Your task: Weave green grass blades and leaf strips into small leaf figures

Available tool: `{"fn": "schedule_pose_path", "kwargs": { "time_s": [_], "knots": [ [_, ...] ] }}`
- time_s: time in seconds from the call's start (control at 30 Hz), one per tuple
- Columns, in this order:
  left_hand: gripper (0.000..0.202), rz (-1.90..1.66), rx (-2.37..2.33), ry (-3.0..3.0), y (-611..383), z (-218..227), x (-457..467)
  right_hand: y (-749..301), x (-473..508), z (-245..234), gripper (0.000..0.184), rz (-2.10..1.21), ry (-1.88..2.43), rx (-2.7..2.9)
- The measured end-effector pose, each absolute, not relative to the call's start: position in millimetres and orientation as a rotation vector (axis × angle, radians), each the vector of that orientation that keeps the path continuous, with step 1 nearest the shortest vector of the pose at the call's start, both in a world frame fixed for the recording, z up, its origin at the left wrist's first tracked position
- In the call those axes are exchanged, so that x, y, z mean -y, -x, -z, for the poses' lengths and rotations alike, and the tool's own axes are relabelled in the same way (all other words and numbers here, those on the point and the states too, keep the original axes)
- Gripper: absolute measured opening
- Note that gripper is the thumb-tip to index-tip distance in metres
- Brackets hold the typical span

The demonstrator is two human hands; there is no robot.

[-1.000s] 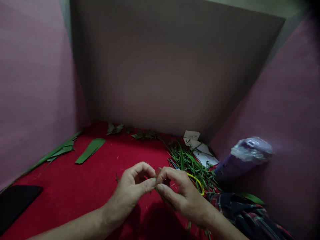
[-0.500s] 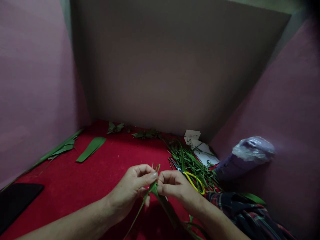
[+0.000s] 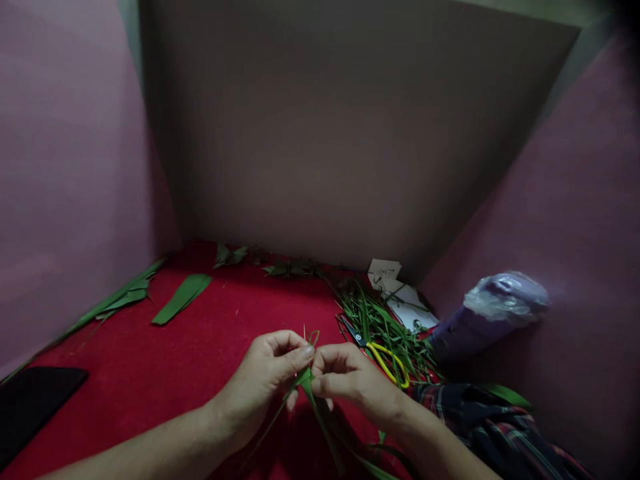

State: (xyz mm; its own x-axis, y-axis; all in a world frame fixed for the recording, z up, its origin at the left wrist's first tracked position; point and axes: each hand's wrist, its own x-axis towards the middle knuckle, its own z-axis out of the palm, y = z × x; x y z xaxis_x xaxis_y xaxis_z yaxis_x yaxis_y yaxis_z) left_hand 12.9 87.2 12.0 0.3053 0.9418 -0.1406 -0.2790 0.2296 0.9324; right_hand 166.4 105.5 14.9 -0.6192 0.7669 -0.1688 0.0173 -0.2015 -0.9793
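Low in the middle of the view, my left hand [image 3: 265,380] and my right hand [image 3: 350,381] meet over the red cloth [image 3: 210,347]. Both pinch the same folded green leaf strip [image 3: 306,381], whose long ends trail down toward me. Thin tips of the leaf stick up between my fingertips. Yellow-handled scissors [image 3: 385,360] lie just right of my right hand, on a pile of green leaf strips [image 3: 380,323].
A flat cut leaf piece [image 3: 183,299] and long leaves [image 3: 117,301] lie at the left. Small folded leaf pieces [image 3: 293,269] sit by the brown back board. White papers [image 3: 400,293], a purple plastic-wrapped bundle [image 3: 487,313] at right, a black flat thing [image 3: 35,400] at left.
My hands have dropped slightly and drawn closer to me. The leaf strip's long ends now hang out below my fingers where earlier they were mostly hidden.
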Motion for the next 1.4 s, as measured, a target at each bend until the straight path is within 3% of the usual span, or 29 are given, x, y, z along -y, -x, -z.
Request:
{"fn": "schedule_pose_path", "kwargs": {
  "time_s": [0.63, 1.4],
  "knots": [
    [0.025, -0.972, -0.866, -1.039, -13, -15, -88, -170, -111, -12, 0.007, -1.785, 0.979, 1.519],
    [0.030, -0.929, -0.941, -1.076, -15, -14, -86, -174, -116, -8, 0.012, -1.763, 0.975, 1.555]
  ]
}}
